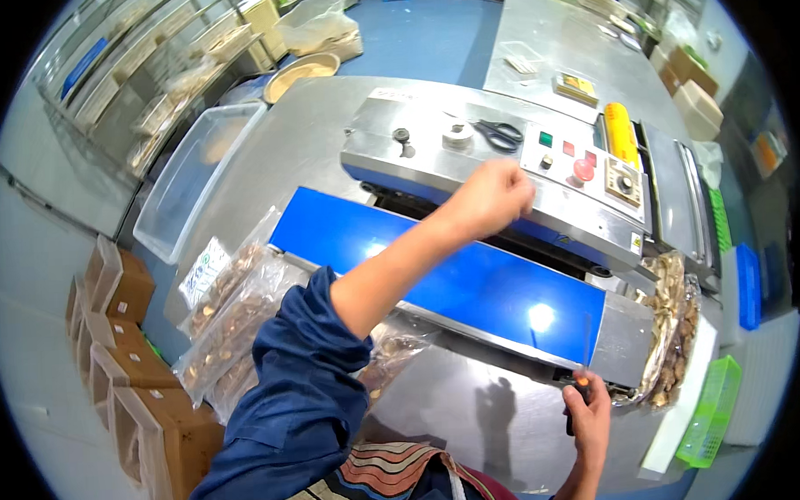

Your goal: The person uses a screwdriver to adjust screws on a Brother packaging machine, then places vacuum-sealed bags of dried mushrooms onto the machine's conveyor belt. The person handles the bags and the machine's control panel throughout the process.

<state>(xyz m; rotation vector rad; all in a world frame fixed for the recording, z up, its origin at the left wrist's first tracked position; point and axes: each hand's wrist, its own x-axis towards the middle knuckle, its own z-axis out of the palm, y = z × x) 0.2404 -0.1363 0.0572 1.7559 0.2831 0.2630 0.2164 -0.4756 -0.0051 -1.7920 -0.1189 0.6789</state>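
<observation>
A band sealing machine (432,165) with a steel housing stands on the metal table in front of me. Its blue conveyor belt (472,291) runs along the near side. My left hand (499,194) is closed in a fist above the housing's front edge, left of the red stop button (583,169); whatever its fingers may hold is hidden. Near the belt's right end, my right hand (591,415) grips a small tool (582,383) with a black and orange handle, perhaps a screwdriver. Black scissors (499,135) and a white tape roll (457,135) lie on top of the machine.
Clear bags of brown dried food (231,331) lie left of the belt, more bags (676,346) at its right end. A clear plastic bin (195,182) stands far left, cardboard boxes (164,426) below it. A green basket (712,411) is at right, a yellow roll (621,132) behind the controls.
</observation>
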